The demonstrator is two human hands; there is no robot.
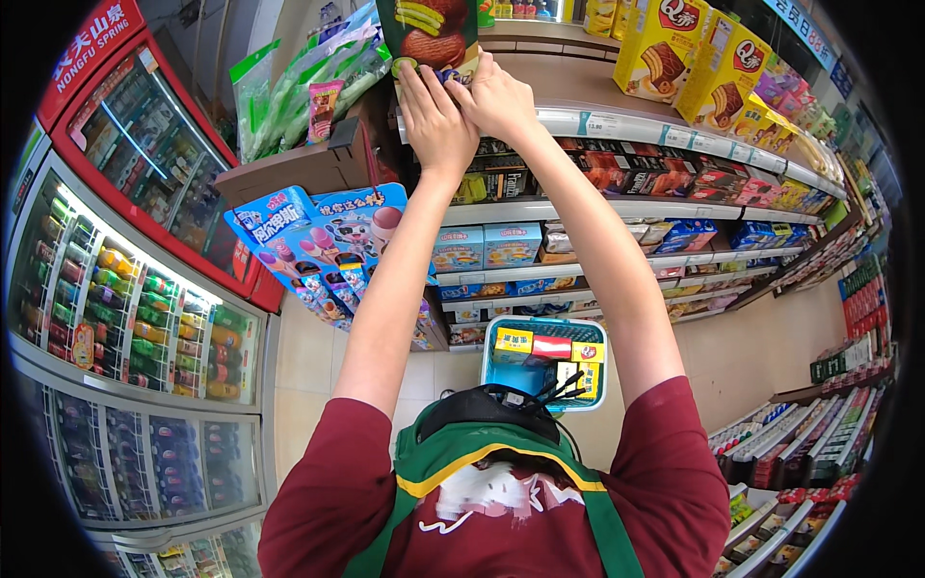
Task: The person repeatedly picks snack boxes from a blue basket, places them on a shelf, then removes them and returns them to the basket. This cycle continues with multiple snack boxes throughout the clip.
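Note:
At the top, both my hands are at the lower part of a dark green snack box (pixel 430 27) with food pictures on its front, at the left end of the upper shelf. My left hand (pixel 438 130) lies against the front, its fingers stretched out flat. Close beside it, my right hand (pixel 501 96) is at the lower right edge, its thumb on the front and its fingers along the side. The back of the box is hidden. Large yellow snack boxes (pixel 662 48) stand farther right on the same shelf.
Below the shelf, a teal basket (pixel 488 364) on the floor holds yellow boxes and a red item. A blue cardboard display (pixel 318 231) stands left of the shelves, under green bags (pixel 289 96). Glass-door drink coolers (pixel 145 308) line the left; more stocked shelves (pixel 800 433) are at right.

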